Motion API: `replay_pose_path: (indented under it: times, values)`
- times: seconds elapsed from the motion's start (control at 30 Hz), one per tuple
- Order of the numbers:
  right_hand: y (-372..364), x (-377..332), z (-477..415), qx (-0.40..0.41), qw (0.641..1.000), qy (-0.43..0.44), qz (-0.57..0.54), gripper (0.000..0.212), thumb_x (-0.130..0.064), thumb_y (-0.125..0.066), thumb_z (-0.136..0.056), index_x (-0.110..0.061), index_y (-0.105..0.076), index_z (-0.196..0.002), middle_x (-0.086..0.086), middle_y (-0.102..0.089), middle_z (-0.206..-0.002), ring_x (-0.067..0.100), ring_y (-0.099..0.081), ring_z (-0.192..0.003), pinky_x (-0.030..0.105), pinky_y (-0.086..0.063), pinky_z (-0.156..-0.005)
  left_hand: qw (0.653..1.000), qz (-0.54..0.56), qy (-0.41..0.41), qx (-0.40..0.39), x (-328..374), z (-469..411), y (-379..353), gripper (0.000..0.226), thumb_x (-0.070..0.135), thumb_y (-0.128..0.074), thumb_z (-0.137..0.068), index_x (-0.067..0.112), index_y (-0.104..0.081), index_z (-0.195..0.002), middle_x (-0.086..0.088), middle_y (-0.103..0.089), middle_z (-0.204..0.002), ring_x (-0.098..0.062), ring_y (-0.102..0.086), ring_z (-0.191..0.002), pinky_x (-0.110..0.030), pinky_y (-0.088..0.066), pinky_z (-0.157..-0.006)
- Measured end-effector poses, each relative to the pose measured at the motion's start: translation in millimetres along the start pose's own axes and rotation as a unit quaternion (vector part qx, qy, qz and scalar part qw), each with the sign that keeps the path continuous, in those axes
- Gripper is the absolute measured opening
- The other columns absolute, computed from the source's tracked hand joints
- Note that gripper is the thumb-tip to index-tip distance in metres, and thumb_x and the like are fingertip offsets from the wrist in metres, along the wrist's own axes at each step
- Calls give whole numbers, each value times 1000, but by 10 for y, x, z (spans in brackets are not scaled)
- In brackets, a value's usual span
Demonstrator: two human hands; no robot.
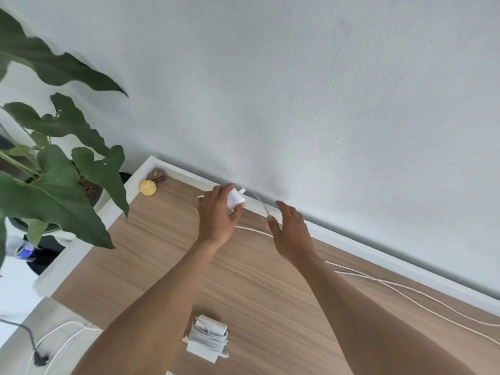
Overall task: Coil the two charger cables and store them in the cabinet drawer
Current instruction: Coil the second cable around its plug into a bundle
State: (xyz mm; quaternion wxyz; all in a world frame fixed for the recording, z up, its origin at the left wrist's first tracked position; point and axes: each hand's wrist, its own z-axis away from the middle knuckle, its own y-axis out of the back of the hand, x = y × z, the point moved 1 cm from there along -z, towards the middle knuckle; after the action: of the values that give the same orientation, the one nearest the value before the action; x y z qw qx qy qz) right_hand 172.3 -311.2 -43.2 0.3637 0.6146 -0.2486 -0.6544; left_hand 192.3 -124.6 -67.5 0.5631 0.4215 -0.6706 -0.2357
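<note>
My left hand (216, 215) holds a small white charger block (235, 199) near the back edge of the wooden cabinet top (151, 255). Its white cable (405, 289) runs from the block past my right hand (290, 234) and trails loosely across the wood to the right. The fingers of my right hand are apart, with the cable at the fingertips; I cannot tell if they pinch it. A second white charger (207, 338), its cable wound around the block, lies near the front of the top between my forearms.
A leafy green plant (54, 163) in a pot stands to the left of the cabinet. A yellow object (147, 187) and a small brown one (157, 175) sit in the far left corner. The white wall (297, 90) rises right behind. More cables (54, 336) lie on the floor below left.
</note>
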Motion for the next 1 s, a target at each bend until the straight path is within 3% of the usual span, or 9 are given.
replay_pose_path:
  times: [0.13,0.2,0.3,0.37,0.47,0.63,0.73,0.87,1.0]
  values:
    - [338,-286,-3,23,997,-12,-75,33,-35,-36,-102,-16,-60,-113,1,-67,-104,22,-59,-101,36,-46,-85,978,194,-28,-71,428,-166,313,47,22,-72,-86,20,-55,-130,4,-54,-115,-16,-59,-98,-28,-49,-82]
    - [494,-331,97,14,991,-45,-126,35,-32,-33,-102,-15,-63,-96,0,-69,-86,21,-63,-84,31,-48,-71,963,247,-21,-108,640,-210,453,47,16,-74,-84,20,-58,-128,2,-54,-111,-13,-60,-94,-18,-48,-79]
    - [754,-356,357,57,985,-59,-150,33,-28,-34,-101,-16,-61,-85,-8,-61,-70,21,-62,-72,32,-47,-65,943,298,4,-146,987,-225,667,49,10,-77,-80,20,-62,-125,0,-55,-112,-3,-59,-88,-5,-44,-72]
    - [929,-345,549,91,981,-71,-154,32,-28,-36,-102,-15,-61,-87,-13,-54,-66,13,-56,-63,25,-41,-59,925,330,23,-186,1191,-204,785,49,6,-78,-78,20,-62,-123,-4,-58,-114,-8,-61,-86,-8,-48,-70]
    - [1247,-277,924,140,976,-95,-139,30,-29,-40,-101,-12,-62,-89,-11,-49,-62,8,-43,-55,24,-33,-54,885,371,33,-279,1499,-33,937,50,0,-78,-75,16,-59,-119,-16,-63,-107,-21,-64,-79,-27,-59,-72]
    - [1785,-118,1522,203,964,-127,-118,30,-31,-45,-99,-9,-64,-91,-3,-48,-60,14,-41,-54,29,-35,-55,809,434,81,-388,2018,500,1002,33,10,-71,-87,11,-50,-112,-18,-62,-101,-28,-64,-76,-30,-60,-67]
    - [2066,-52,1835,239,954,-138,-121,29,-30,-46,-98,-12,-67,-88,-5,-47,-57,12,-40,-51,26,-31,-51,762,472,116,-428,2344,875,946,33,7,-63,-92,5,-51,-122,-16,-59,-102,-31,-65,-77,-36,-61,-73]
    - [2209,19,2252,260,946,-152,-121,31,-26,-44,-98,-11,-68,-88,-4,-54,-61,12,-44,-53,26,-33,-50,793,432,106,-416,2737,1252,857,28,7,-65,-90,2,-61,-117,-15,-63,-105,-22,-65,-85,-36,-61,-80]
    - [2100,77,2691,270,939,-147,-154,29,-21,-39,-96,-14,-66,-87,2,-60,-65,18,-50,-60,29,-38,-55,789,467,154,-368,3097,1473,867,28,12,-69,-89,3,-65,-115,-16,-68,-107,-25,-66,-89,-31,-59,-76]
